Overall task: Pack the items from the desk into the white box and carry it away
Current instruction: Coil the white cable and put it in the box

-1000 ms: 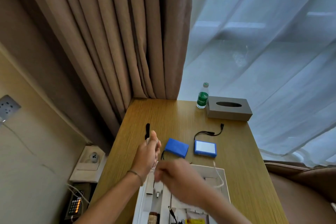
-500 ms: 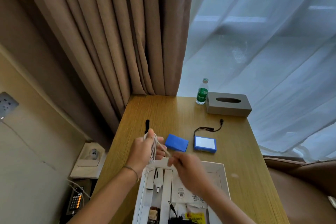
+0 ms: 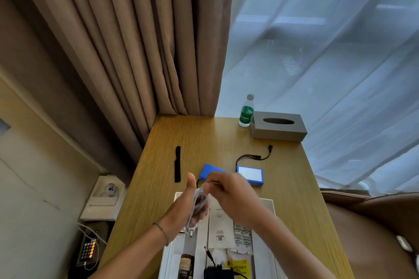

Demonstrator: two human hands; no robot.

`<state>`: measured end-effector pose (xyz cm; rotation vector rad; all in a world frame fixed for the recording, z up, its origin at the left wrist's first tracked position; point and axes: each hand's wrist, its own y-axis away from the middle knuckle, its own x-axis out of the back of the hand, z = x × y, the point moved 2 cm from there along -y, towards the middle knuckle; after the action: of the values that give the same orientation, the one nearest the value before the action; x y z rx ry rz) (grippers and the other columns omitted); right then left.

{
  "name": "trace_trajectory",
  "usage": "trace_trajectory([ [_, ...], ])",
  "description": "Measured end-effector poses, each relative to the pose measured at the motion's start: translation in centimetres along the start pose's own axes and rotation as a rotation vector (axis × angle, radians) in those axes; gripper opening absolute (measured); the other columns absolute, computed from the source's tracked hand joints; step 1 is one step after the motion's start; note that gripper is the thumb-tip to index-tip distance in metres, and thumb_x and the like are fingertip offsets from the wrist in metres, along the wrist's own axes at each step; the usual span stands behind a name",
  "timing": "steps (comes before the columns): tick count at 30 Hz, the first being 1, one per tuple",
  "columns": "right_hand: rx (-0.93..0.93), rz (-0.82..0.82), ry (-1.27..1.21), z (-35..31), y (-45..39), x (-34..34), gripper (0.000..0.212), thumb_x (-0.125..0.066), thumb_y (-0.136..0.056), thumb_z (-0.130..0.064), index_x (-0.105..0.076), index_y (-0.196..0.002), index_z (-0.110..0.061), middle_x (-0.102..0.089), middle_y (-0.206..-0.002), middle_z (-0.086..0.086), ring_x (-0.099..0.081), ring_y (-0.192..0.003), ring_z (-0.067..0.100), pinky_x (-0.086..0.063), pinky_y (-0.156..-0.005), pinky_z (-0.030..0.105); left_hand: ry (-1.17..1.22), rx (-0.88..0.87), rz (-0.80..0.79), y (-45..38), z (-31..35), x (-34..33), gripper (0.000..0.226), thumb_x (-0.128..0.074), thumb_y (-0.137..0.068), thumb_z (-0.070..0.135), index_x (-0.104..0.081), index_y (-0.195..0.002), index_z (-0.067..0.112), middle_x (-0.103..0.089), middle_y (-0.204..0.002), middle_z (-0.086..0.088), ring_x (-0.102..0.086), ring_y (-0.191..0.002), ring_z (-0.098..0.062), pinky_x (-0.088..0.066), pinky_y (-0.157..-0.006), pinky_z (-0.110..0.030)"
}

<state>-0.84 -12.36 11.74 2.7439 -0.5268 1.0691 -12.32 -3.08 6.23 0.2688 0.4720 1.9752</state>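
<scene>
My left hand (image 3: pixel 184 208) holds a coiled white cable (image 3: pixel 199 205) above the open white box (image 3: pixel 269 205) at the desk's near edge. My right hand (image 3: pixel 233 195) pinches the cable's loose end and winds it over the coil. The box holds paper packets, a black adapter (image 3: pixel 218 272) and a small brown bottle (image 3: pixel 186 264). On the desk behind the hands lie two blue packs (image 3: pixel 212 171) (image 3: pixel 250 174), the right one with a black lead (image 3: pixel 254 156), and a black strap (image 3: pixel 177 163).
A green-labelled water bottle (image 3: pixel 246 111) and a grey tissue box (image 3: pixel 278 125) stand at the desk's far edge by the curtains. A brown chair (image 3: pixel 371 229) is to the right. A wall socket unit (image 3: pixel 106 197) and a keypad device (image 3: pixel 88 249) sit lower left.
My right hand rose from over the box to the top of the coil, wrapping the cable around my left hand. The view tilted slightly.
</scene>
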Motion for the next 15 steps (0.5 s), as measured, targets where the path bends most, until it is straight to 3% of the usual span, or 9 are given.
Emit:
trace_trajectory([
  [1,-0.029,0.036,-0.049,1.0,-0.4,0.2,0.019,-0.061,-0.098,-0.025,-0.067,-0.08,-0.023,-0.06,-0.067,-0.011,-0.054,-0.061,0.005,-0.049,-0.065,0.031,-0.021,-0.003,-0.062,0.4,0.0,-0.4,0.086,-0.005,-0.09,0.076,-0.058,-0.074,0.009,-0.054,-0.056,-0.002,-0.038,-0.039,-0.008,-0.031,-0.038,-0.019],
  [3,-0.102,0.102,-0.158,2.9,-0.8,-0.3,0.026,-0.064,-0.097,-0.03,-0.064,-0.071,-0.024,-0.058,-0.062,-0.007,-0.048,-0.057,0.006,-0.044,-0.06,0.03,-0.064,-0.07,-0.128,1.0,0.3,-0.9,0.067,-0.039,-0.089,0.072,-0.056,-0.077,0.009,-0.052,-0.055,-0.001,-0.037,-0.039,-0.008,-0.031,-0.039,-0.019],
  [5,-0.168,0.151,-0.227,4.4,-0.5,-1.5,0.031,-0.063,-0.098,-0.032,-0.062,-0.066,-0.029,-0.057,-0.059,-0.005,-0.046,-0.055,0.006,-0.04,-0.058,0.028,-0.063,-0.124,-0.03,1.1,0.6,-0.6,0.047,-0.061,-0.092,0.052,-0.057,-0.075,0.008,-0.052,-0.054,-0.002,-0.039,-0.04,-0.01,-0.033,-0.04,-0.021],
  [9,-0.29,0.134,-0.255,5.7,1.1,-4.7,0.031,-0.057,-0.101,-0.034,-0.066,-0.072,-0.027,-0.056,-0.055,-0.006,-0.045,-0.048,0.003,-0.041,-0.053,0.024,0.184,0.005,0.317,-0.2,0.1,0.5,0.05,-0.045,-0.103,0.039,-0.072,-0.09,-0.001,-0.066,-0.07,-0.016,-0.059,-0.052,-0.021,-0.047,-0.047,-0.027],
  [12,-0.322,0.053,-0.33,5.0,2.2,-7.1,0.03,-0.056,-0.101,-0.034,-0.069,-0.077,-0.023,-0.064,-0.063,0.0,-0.052,-0.051,0.003,-0.047,-0.055,0.029,0.396,0.072,0.352,-0.8,-0.2,0.3,0.052,-0.042,-0.104,0.039,-0.069,-0.097,-0.004,-0.074,-0.093,-0.026,-0.075,-0.079,-0.034,-0.061,-0.068,-0.04],
  [15,-0.31,0.039,-0.361,4.2,2.6,-7.8,0.028,-0.057,-0.1,-0.028,-0.072,-0.078,-0.018,-0.07,-0.068,0.001,-0.058,-0.056,0.002,-0.054,-0.064,0.033,0.556,0.063,0.342,-0.7,-0.2,-0.4,0.047,-0.042,-0.103,0.043,-0.062,-0.086,0.004,-0.074,-0.081,-0.022,-0.074,-0.073,-0.035,-0.056,-0.064,-0.042],
])
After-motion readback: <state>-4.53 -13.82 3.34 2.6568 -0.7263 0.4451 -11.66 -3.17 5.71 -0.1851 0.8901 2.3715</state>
